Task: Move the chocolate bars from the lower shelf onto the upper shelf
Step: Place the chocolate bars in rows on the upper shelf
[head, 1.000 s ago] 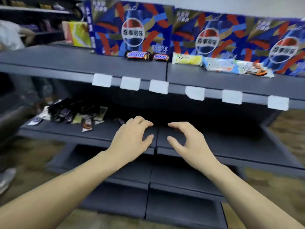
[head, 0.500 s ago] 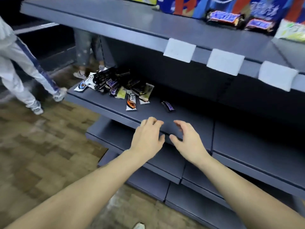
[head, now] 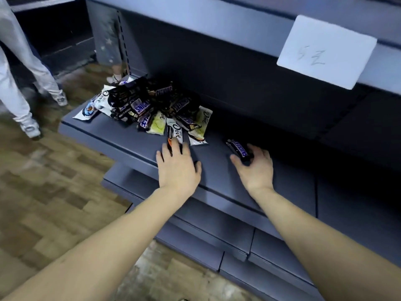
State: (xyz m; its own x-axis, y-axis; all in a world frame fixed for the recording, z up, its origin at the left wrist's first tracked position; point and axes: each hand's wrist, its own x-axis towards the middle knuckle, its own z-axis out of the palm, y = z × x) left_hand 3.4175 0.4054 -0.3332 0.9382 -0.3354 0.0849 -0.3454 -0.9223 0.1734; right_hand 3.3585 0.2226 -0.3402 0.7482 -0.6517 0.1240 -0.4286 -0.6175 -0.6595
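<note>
1. Head view: the left hand (head: 176,168) lies palm down over the lower shelf (head: 121,140), its fingers spread and nearly straight. The fingertips (head: 167,148) rest on the near end of a white Dove bar (head: 174,131) at the front of the pile; nothing is gripped.
2. The right hand (head: 256,168) reaches to a single Snickers bar (head: 237,147) that lies apart from the pile, to its right on the same shelf. Thumb and fingers curve around the near end of this bar, one on each side; whether they already pinch it or only touch it I cannot tell.
3. The pile of chocolate bars (head: 149,105) sits toward the left end of the lower shelf, well back from its front edge. It mixes dark Snickers wrappers with white and pale green Dove wrappers, overlapping in a loose heap.
4. Above, the front lip of the upper shelf (head: 217,25) crosses the top of the view, with a white paper label (head: 325,51) hanging from it that bears faint handwriting.
5. Two more grey shelves (head: 217,227) step down below the hands.
6. At the left, over a wood-patterned floor (head: 43,203), stand the legs of a person in light trousers (head: 19,68) and white shoes; a second pair of legs (head: 108,40) shows behind the end of the shelf unit.
</note>
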